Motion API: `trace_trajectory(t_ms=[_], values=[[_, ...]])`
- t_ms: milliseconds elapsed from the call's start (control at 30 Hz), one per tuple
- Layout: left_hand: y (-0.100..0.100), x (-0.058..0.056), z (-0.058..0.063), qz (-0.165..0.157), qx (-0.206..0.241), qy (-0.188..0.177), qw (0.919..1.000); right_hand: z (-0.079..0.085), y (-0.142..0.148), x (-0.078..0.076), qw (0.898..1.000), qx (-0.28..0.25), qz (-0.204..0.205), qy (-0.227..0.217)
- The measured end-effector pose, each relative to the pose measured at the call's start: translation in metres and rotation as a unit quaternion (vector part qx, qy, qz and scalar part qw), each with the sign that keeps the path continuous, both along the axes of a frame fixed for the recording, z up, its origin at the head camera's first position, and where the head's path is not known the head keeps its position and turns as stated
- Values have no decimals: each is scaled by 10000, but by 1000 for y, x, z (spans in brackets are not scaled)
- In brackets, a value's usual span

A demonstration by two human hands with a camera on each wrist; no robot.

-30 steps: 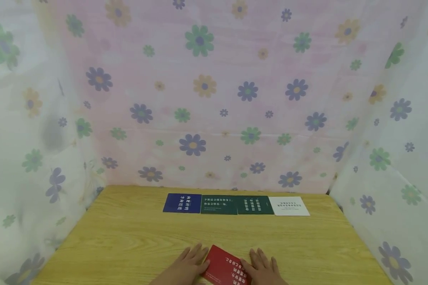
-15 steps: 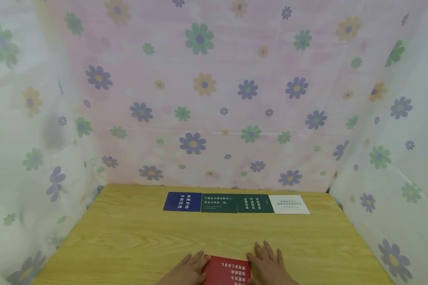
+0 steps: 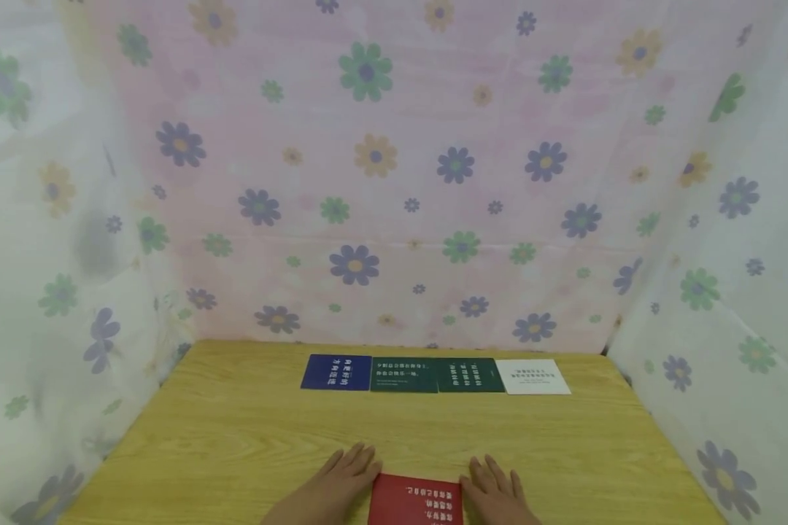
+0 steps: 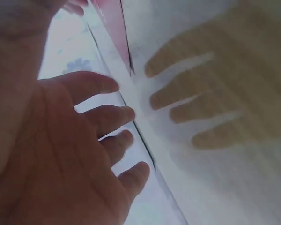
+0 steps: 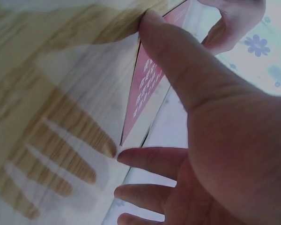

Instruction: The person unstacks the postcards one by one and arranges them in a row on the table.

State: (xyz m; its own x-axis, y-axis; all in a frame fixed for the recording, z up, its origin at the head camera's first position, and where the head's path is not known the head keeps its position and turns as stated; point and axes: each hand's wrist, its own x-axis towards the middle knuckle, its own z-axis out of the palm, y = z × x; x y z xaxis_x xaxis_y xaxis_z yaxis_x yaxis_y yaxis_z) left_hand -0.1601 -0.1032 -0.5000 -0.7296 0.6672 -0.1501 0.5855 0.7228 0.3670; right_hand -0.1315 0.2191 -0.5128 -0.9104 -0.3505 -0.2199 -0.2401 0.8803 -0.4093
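Note:
A red card (image 3: 415,502) with white lettering lies flat near the front of the table, its lower part cut off by the head view. Along its left side is my left hand (image 3: 331,485), fingers extended on the tabletop. My right hand (image 3: 499,496) stands at the card's right side, fingers spread, the thumb close to its edge. In the left wrist view the left hand's fingers (image 4: 116,115) are parted with nothing between them, the red card (image 4: 113,28) beyond them. The right wrist view has the thumb beside the red card (image 5: 147,86); contact is unclear.
Toward the back of the wooden table (image 3: 269,430) lies a row of cards: a blue card (image 3: 336,372), a green card (image 3: 403,375), a second green card (image 3: 470,375) and a white card (image 3: 533,377). Flower-printed sheets (image 3: 407,219) enclose the table on three sides.
The red card has turned from a slant to nearly square with the row and slid toward the front edge. Both hands have drawn back from it to its sides.

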Motion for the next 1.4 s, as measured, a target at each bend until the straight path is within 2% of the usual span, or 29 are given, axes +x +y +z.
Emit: trace_trajectory(t_ms=[100, 267, 433, 667, 900, 1100, 1233, 1400], values=[[2, -3, 0, -6, -33, -33, 10000, -3, 3, 0, 9999, -69, 58, 92], [7, -5, 0, -35, -109, -49, 9999, -3, 0, -3, 9998, -127, -52, -154], [10, -6, -1, 56, -113, -140, 9998, 4, -3, -8, 9983, -375, -165, -417], [9, -6, -1, 59, -96, -66, 9999, 12, -4, -14, 9952, -626, -338, -676], [7, -4, -2, -21, -69, 299, 9995, 10, -2, -12, 9969, -668, -214, -368], [7, -4, -3, -117, 71, 567, 9983, 10, -7, -8, 9984, -379, -391, -160], [6, -5, -2, -218, 101, 815, 9964, 12, -10, -8, 9981, -288, -517, -142], [7, -9, 0, -198, 4, 992, 9949, 13, -8, -8, 9991, -181, -339, -150]])
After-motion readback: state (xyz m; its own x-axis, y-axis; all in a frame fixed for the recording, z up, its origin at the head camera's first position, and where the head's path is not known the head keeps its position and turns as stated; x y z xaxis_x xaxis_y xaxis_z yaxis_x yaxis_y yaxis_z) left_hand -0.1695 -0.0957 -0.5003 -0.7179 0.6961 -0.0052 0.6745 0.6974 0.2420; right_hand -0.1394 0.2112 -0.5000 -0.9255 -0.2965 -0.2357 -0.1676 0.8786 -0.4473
